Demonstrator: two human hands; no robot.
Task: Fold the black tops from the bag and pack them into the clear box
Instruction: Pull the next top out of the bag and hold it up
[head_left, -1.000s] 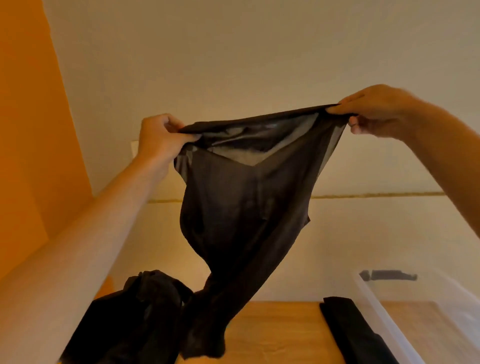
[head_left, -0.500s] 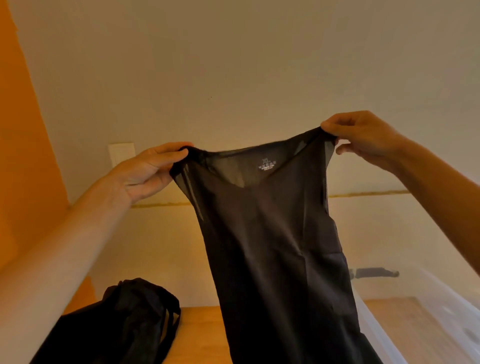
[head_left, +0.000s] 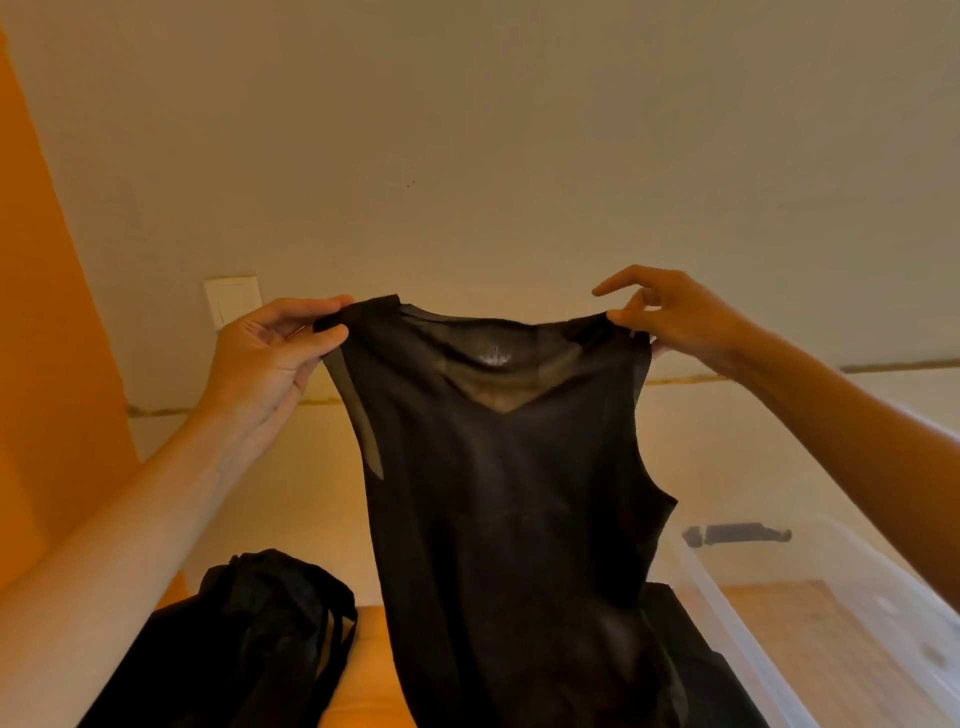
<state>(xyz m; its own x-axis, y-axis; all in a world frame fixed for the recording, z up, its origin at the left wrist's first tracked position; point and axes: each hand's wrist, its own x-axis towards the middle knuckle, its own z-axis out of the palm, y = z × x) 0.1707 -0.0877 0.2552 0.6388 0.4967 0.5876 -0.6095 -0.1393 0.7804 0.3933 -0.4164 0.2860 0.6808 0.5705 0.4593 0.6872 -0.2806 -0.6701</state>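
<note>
A thin black sleeveless top (head_left: 509, 509) hangs spread out in front of me, neckline up, with a small white label showing inside the collar. My left hand (head_left: 270, 364) pinches its left shoulder strap between thumb and fingers. My right hand (head_left: 670, 317) pinches the right strap, index finger lifted. The black bag (head_left: 249, 639) lies slumped on the wooden table at the lower left. The clear box (head_left: 737, 623) stands at the lower right, partly hidden behind the top. Dark folded fabric (head_left: 691, 670) lies just left of the box wall, behind the top's lower part.
A wooden tabletop (head_left: 363, 691) runs under the bag and box. A pale wall stands close behind, with a white switch plate (head_left: 234, 299) on it. An orange wall (head_left: 47, 364) borders the left side. A black latch (head_left: 737, 532) shows on the box's far end.
The twisted top has been opened out and now hangs flat by both straps. Both hands have come lower, and my left hand's grip has changed on the strap.
</note>
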